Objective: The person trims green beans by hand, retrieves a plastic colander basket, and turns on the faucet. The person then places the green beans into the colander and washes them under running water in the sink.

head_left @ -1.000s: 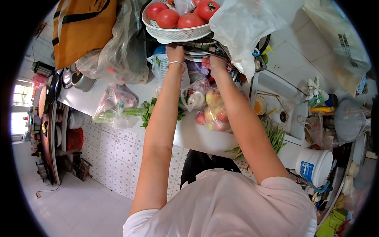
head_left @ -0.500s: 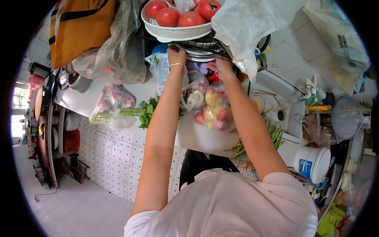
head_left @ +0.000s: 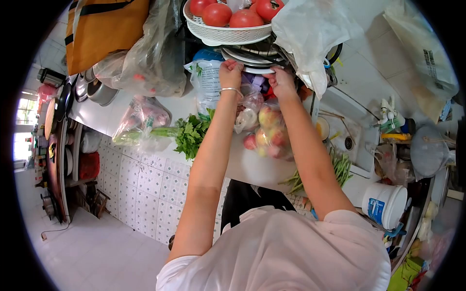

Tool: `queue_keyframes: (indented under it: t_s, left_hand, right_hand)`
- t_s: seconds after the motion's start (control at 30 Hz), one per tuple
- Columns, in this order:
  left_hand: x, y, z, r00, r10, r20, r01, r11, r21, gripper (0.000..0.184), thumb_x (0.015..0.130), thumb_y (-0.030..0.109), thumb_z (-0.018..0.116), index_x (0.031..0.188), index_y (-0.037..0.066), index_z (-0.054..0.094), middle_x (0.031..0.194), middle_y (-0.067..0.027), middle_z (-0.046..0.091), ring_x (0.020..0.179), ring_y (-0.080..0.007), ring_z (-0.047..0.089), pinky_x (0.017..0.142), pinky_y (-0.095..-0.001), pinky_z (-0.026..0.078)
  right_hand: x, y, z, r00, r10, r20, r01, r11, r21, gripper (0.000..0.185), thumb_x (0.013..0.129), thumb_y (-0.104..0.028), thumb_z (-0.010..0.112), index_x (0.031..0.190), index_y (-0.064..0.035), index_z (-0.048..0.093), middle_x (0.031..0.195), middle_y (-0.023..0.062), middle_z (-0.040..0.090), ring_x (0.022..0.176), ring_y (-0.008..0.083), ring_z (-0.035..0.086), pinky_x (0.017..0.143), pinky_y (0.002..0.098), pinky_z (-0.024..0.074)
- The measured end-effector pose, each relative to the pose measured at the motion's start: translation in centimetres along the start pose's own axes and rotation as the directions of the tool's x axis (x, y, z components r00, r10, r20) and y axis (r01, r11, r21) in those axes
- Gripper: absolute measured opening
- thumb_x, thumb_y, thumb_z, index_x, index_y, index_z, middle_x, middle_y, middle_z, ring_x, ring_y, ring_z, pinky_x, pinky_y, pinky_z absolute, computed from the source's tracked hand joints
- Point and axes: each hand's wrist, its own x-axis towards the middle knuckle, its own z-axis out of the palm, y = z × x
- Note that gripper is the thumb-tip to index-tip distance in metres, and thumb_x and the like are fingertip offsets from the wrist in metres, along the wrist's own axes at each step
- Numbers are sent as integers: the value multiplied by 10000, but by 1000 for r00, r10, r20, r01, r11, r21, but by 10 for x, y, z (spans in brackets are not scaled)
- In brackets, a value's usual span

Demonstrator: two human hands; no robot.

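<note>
A white plate (head_left: pixel 258 71) shows its front edge between my two hands, just below several stacked plates (head_left: pixel 247 57) on a dark wire rack. My left hand (head_left: pixel 230 72), with a bracelet at the wrist, pinches the plate's left edge. Its right edge is in the fingers of my right hand (head_left: pixel 281 80). Beneath the hands lie a clear bag of apples (head_left: pixel 269 133), a bag of garlic (head_left: pixel 246 118) and a printed plastic bag (head_left: pixel 208 85). How far the plate reaches back under the rack is hidden.
A white basket of tomatoes (head_left: pixel 228 33) stands above the rack. Leafy celery (head_left: pixel 189 136) sticks out of a bag at left, and green beans (head_left: pixel 340 167) lie by the sink (head_left: pixel 357 128). A plastic bag (head_left: pixel 310 39) hangs at the rack's right.
Both hands have drawn slightly toward me, and the white plate now protrudes further from under the stack. The whole view has shifted a little rightward.
</note>
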Motion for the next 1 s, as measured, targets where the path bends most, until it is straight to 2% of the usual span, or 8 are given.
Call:
queue_keyframes:
  t_s: [0.17,0.3,0.4,0.47,0.63,0.67,0.77,1.0]
  left_hand:
    - [-24,-2,-5,987,99,-123,-85,990,112,320,768,145,667,1016,36,495,827,-16,534,692,-107,506,607,-223,415]
    - [-40,10,-21,962,218,-163,-144,916,375,374,738,217,669,1008,-2,532,1036,-133,503,903,-211,471,818,-324,393]
    - [-56,33,-25,774,623,-117,-402,626,668,341,772,238,644,1039,44,557,958,-77,551,909,-236,485,824,-332,379]
    - [-52,49,-24,768,641,8,-460,543,703,338,771,240,640,1036,45,562,956,-89,558,905,-244,487,819,-332,382]
    - [-40,62,9,780,580,234,-368,123,922,425,717,311,661,1046,61,563,904,-123,592,870,-313,519,806,-392,401]
    - [-36,65,11,790,567,233,-341,92,936,435,710,317,646,1046,57,553,896,-142,617,869,-346,534,805,-422,413]
    - [-32,78,12,934,299,193,-226,79,971,408,719,276,613,1040,36,539,906,-162,636,880,-363,537,808,-424,428]
    - [-43,83,7,957,221,187,-220,136,966,382,703,230,605,1027,50,513,873,-202,628,843,-373,584,738,-448,471]
  right_hand:
    - [-40,27,-6,991,-115,-76,132,948,291,208,767,-11,528,936,-107,450,756,129,571,541,215,601,334,189,290]
    - [-61,36,-18,997,-62,-36,71,939,337,226,764,-8,521,944,-103,421,755,135,571,537,196,582,350,189,298]
    - [-70,40,-26,1000,0,-12,3,956,295,293,757,12,525,1013,-102,443,817,85,598,539,203,611,375,201,381]
    - [-67,58,-27,999,-49,-14,51,942,332,320,761,19,530,1045,-95,438,844,87,597,561,201,613,401,217,410]
    - [-95,72,-5,976,-185,-116,217,882,418,458,763,53,570,1169,-81,404,938,83,573,683,194,617,481,278,476]
    - [-98,72,-2,976,-145,-162,200,894,401,343,799,38,537,1083,-110,412,833,60,596,571,195,621,405,204,358]
    - [-89,81,-4,967,-133,-215,189,945,266,341,811,19,544,1092,-104,396,846,74,595,584,189,627,426,193,366]
    - [-113,75,-8,985,-66,-157,97,975,198,175,797,-20,600,907,-89,482,745,46,610,563,105,608,382,184,327]
